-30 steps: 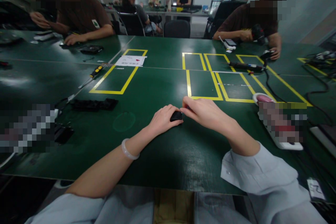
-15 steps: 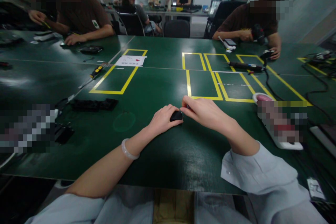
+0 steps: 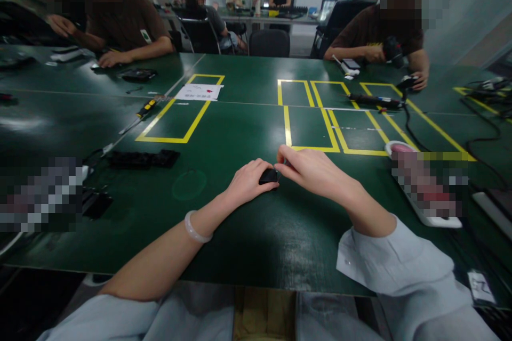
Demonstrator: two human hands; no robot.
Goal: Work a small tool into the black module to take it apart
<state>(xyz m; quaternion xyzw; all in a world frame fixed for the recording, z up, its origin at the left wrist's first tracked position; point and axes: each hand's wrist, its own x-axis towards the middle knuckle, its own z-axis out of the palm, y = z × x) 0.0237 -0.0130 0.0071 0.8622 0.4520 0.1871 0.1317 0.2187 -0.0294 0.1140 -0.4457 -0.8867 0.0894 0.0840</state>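
Note:
Near the middle of the green table, my left hand [image 3: 253, 181] is closed around a small dark object [image 3: 269, 176], gripping it between thumb and fingers. The object is black and rounded, and its exact kind cannot be made out. Against its right end, my right hand [image 3: 306, 168] has thumb and fingertips pinched together. Whatever those fingertips hold, if anything, is too small and hidden to name. Both hands sit low over the table [image 3: 240, 234], just short of the yellow tape outlines.
A screwdriver [image 3: 147, 109] and a flat black part [image 3: 144, 159] lie to the left. A black bar-shaped tool [image 3: 376, 101] rests across tape at right, near a white tray [image 3: 444, 221] and cables. Co-workers sit opposite; one hand [image 3: 376, 54] holds a dark tool. A paper sheet [image 3: 200, 92] lies beyond.
My hands and the black object look the same as before. At the far left, a co-worker's raised hand has shifted slightly to the right.

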